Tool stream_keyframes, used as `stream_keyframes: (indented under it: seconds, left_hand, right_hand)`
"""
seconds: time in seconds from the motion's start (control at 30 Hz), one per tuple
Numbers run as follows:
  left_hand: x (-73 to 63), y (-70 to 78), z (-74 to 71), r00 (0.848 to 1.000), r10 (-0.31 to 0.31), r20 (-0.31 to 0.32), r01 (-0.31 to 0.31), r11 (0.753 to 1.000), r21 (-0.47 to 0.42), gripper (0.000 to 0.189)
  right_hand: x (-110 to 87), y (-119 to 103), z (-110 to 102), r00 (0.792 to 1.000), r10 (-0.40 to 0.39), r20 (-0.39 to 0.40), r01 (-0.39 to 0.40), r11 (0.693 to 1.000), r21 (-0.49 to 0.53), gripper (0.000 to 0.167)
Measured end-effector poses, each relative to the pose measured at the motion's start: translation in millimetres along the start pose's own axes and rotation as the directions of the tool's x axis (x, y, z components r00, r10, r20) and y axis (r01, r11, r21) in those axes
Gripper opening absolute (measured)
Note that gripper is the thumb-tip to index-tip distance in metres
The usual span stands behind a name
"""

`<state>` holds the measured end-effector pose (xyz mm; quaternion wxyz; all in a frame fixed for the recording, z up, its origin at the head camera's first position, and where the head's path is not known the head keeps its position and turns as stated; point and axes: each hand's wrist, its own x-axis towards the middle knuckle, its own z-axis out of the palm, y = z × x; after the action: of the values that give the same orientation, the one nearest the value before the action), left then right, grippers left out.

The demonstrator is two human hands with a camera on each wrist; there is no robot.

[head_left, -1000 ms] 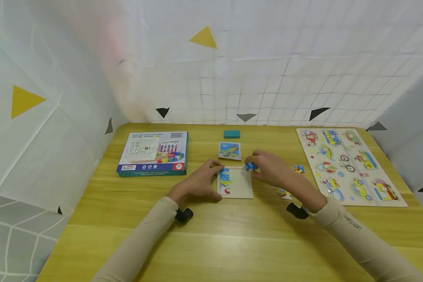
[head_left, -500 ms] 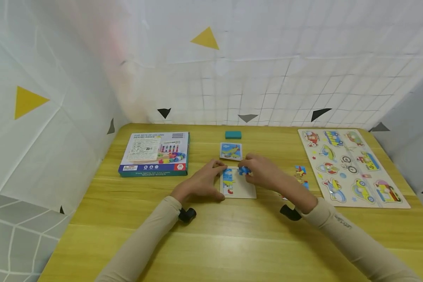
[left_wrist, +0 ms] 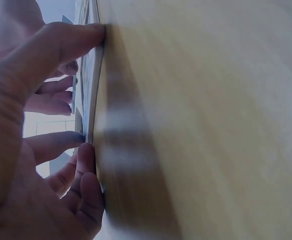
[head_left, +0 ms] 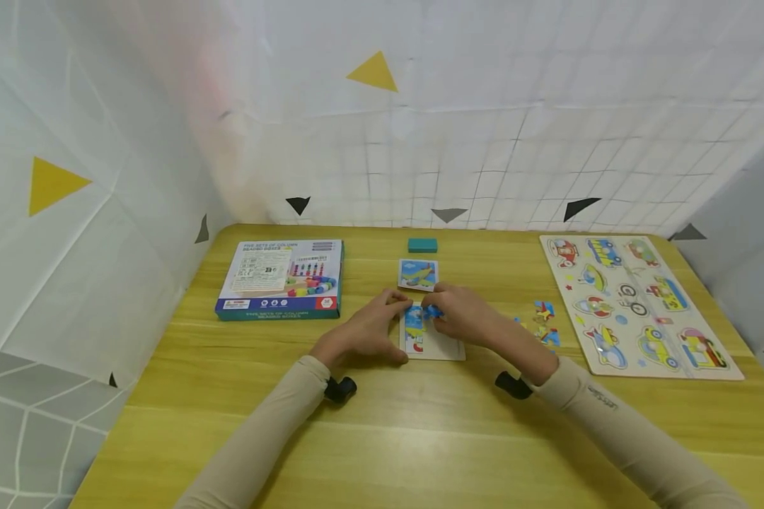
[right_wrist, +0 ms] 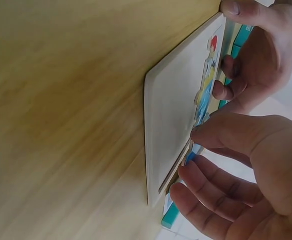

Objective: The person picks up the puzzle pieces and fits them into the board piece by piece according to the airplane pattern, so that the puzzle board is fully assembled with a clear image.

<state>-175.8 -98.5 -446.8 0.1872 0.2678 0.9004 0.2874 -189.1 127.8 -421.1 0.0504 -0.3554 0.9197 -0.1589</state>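
A shallow wooden puzzle tray lies on the table, with a strip of joined jigsaw pieces along its left side. My left hand grips the tray's left side, thumb at the near corner and fingers at the far one. Over the tray's far edge my right hand pinches a blue jigsaw piece between thumb and fingers, right beside the top of the strip. Fingers hide much of this piece. A picture card showing a yellow airplane lies just beyond the tray.
Several loose jigsaw pieces lie right of the tray. Farther right is a wooden peg puzzle board with vehicle shapes. A bead-set box sits at the left, and a small teal block is at the back.
My right hand has moved left with the blue piece, from the tray's far right corner to the strip. My left hand keeps its grip on the tray.
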Motion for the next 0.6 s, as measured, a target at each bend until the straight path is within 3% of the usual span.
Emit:
stream_keyframes:
  seconds: [0.6]
  left_hand:
    - [1.2,-1.9,1.3,1.0,0.017,-0.001,-0.017,1.0,0.012,0.102]
  right_hand:
    - [4.1,-0.7,4.2,1.0,-0.008,0.005,0.008,0.999,-0.041,0.026]
